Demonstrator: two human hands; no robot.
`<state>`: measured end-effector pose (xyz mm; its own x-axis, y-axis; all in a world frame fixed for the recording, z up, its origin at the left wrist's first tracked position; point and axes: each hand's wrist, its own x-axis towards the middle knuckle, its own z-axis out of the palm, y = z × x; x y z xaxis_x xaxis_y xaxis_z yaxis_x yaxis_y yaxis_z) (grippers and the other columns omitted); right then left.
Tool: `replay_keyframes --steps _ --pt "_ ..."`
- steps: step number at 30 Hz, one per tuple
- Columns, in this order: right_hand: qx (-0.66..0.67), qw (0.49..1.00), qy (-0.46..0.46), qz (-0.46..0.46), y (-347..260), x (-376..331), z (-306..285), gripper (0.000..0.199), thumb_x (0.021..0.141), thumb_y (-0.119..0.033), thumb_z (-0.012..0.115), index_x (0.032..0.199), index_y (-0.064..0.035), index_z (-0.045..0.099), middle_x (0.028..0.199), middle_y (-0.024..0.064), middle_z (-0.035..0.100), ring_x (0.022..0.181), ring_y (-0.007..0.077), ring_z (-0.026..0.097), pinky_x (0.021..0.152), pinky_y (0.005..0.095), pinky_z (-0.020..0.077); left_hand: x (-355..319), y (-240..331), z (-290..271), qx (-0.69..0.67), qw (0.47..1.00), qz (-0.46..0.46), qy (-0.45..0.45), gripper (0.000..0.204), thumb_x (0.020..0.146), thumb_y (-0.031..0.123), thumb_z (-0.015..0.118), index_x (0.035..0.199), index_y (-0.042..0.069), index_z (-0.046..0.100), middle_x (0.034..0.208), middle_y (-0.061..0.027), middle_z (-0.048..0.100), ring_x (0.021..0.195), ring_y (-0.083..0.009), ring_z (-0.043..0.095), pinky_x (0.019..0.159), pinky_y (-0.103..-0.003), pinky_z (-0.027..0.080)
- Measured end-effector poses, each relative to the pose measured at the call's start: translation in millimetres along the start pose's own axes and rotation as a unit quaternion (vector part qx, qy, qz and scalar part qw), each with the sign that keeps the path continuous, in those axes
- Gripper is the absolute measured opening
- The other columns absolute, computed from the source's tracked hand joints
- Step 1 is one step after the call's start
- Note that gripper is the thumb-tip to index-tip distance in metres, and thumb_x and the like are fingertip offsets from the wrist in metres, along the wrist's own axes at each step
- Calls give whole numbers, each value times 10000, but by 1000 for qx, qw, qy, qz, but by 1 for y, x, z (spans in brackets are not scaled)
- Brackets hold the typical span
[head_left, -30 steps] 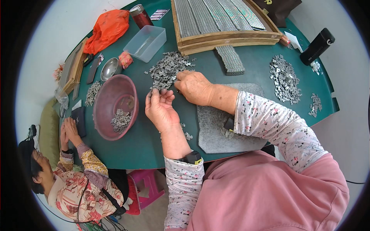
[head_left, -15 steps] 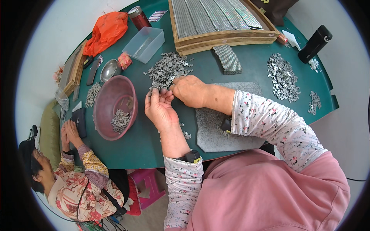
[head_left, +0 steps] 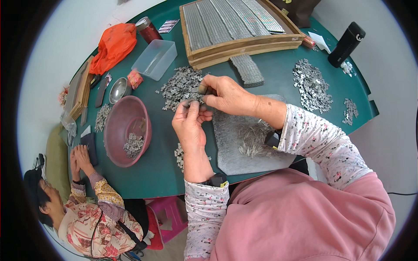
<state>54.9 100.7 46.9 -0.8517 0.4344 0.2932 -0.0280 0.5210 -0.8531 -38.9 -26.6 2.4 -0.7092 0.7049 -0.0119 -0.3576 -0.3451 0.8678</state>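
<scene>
My left hand (head_left: 190,130) is palm up in the middle, its fingers curled and the thumb pressed in. Whatever it holds is too small to make out. Close above it, my right hand (head_left: 230,95) pinches with thumb and forefinger, and the object between them cannot be made out. Both hands are at the near edge of a heap of small grey metal pieces (head_left: 179,85). Under my right forearm lies a grey felt mat (head_left: 230,152) with a pile of thin metal pins (head_left: 253,141). More small pieces (head_left: 179,157) lie beside my left wrist.
Left stands a pink plastic bowl (head_left: 114,153) part-filled with metal pieces, near a steel bowl (head_left: 118,90) and a clear box (head_left: 167,56). A wooden tray (head_left: 244,53) holds linked metal strips. Another heap (head_left: 311,87) and a black bottle (head_left: 346,45) are right. A co-worker (head_left: 93,209) sits left.
My right hand has lifted away from the heap and opened a slight gap from my left. My left thumb has come in over its fingers. The view has shifted a little, and the pins show more.
</scene>
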Motion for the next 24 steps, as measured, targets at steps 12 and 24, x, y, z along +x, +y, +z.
replay_keyframes --steps 12,24 --pt "2 999 46 -20 5 -30 -14 134 812 -46 587 917 37 578 688 65 620 626 106 583 580 280 495 -5 -14 20 27 997 15 -78 110 939 84 595 984 -15 607 763 -98 656 587 -162 631 535 -268 531" --pt "-92 994 18 -60 13 -66 -41 135 777 -24 672 911 -15 653 802 90 631 719 176 631 641 316 507 -8 -15 16 29 993 -43 -109 99 923 65 590 943 -27 620 775 -116 660 606 -198 658 532 -281 546"
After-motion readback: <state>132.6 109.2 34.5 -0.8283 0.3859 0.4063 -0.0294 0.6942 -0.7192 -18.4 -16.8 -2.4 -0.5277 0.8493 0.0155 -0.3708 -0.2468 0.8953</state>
